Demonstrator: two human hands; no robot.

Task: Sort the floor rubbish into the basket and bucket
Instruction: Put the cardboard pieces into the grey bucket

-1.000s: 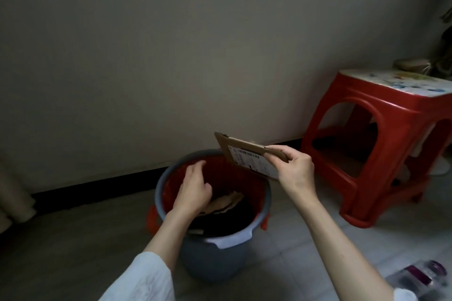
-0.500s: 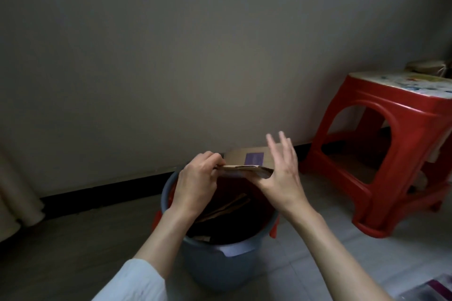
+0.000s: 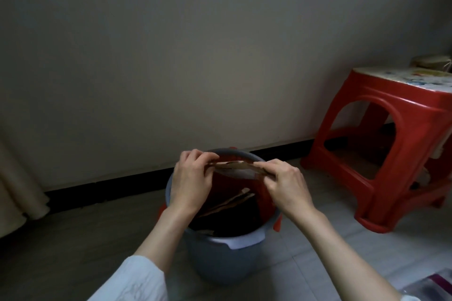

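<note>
A grey bucket [image 3: 220, 261] with a red inner liner stands on the floor by the wall, with cardboard scraps lying inside it. Above its opening I hold a flattened brown cardboard piece [image 3: 236, 166], seen nearly edge-on. My left hand [image 3: 193, 178] pinches its left end and my right hand [image 3: 285, 182] grips its right end. The cardboard bends slightly between the two hands. No basket is in view.
A red plastic stool [image 3: 381, 149] stands to the right against the wall, with an object on its top. A plastic wrapper [image 3: 433, 286] lies on the floor at the bottom right. A pale curtain [image 3: 17, 193] hangs at the left edge.
A second ago my right hand alone held the cardboard up while the left was inside the bucket. Now both hands hold its ends, lower over the bucket's opening.
</note>
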